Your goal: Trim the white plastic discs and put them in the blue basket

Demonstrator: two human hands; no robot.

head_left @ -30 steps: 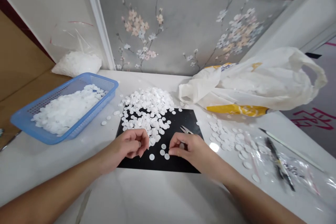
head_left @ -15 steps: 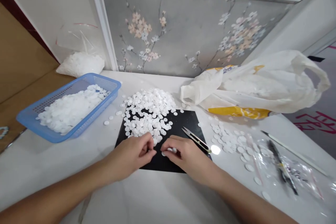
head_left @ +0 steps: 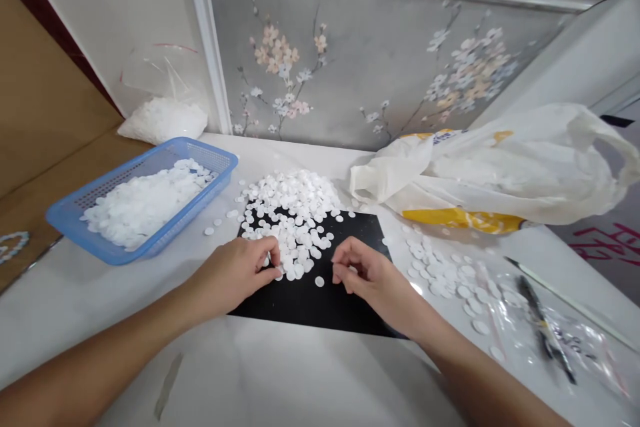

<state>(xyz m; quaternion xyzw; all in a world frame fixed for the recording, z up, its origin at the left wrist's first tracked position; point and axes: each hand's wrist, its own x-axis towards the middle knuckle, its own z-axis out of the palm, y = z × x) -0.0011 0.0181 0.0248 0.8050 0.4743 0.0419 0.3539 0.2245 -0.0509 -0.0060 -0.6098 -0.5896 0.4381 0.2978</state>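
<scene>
My left hand (head_left: 243,277) is at the near left edge of a pile of small white round discs (head_left: 295,193). Its thumb and index finger are drawn close together at a disc on the pile's edge. Over the right part of a black mat (head_left: 310,310), my right hand (head_left: 365,277) is closed, fingers curled, with a bit of white showing inside, apparently discs. One loose disc (head_left: 319,281) lies flat on the mat between the two hands. The thread snips seen before are now hidden behind my right hand.
A blue plastic basket (head_left: 145,253) of white discs stands left, before a clear bag of white pieces (head_left: 163,120). At the right lie a white plastic bag (head_left: 480,173), scattered discs (head_left: 435,267), a black pen (head_left: 545,330), a slim white stick (head_left: 570,303) and clear zip bags.
My hands have moved apart: the left went left to the pile's edge, the right moved right and slightly up. A single disc now lies on the mat between them. The view shifted slightly.
</scene>
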